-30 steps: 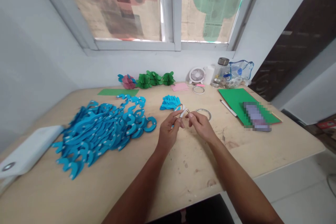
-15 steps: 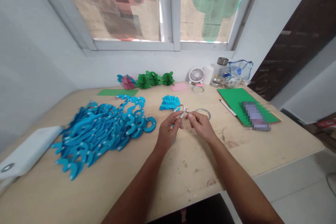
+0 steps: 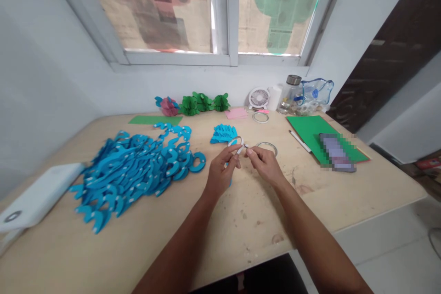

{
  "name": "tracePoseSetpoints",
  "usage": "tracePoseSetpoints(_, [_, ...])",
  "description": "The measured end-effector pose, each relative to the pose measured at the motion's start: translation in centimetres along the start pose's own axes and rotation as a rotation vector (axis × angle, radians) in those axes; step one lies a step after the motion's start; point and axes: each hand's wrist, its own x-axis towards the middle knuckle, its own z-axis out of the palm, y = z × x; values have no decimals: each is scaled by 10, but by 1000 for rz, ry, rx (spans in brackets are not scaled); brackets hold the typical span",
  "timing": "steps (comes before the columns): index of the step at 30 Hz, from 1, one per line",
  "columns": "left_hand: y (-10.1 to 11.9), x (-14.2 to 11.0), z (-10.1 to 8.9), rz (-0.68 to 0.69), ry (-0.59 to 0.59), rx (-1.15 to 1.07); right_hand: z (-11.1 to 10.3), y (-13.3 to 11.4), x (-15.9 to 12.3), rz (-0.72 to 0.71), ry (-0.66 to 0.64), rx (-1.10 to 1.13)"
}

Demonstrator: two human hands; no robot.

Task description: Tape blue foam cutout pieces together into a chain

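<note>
White ring (image 3: 242,141), left hand (image 3: 221,170) closed, pinching it

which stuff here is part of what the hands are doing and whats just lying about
Likely in use:
white ring, held in the left hand, right hand close beside it
pile of blue cut-outs with white patches
small blue stack

Apparently just lying about:
small fan
glass bottle
white pen
large green sheet

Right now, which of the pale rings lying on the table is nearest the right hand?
The near ring, just beyond the right hand, which partly hides it. The far ring lies farther back, in front of the white fan.
</note>
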Motion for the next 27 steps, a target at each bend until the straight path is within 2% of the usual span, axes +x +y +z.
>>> tracePoseSetpoints(14, [3,0,0,30,-9,-4,2,3,1,13,42,-66])
tracePoseSetpoints(23, [-3,2,0,-37,22,-65,2,2,1,10,81,-115])
tracePoseSetpoints(27, [-3,2,0,-49,9,-91,3,2,0,-3,47,-125])
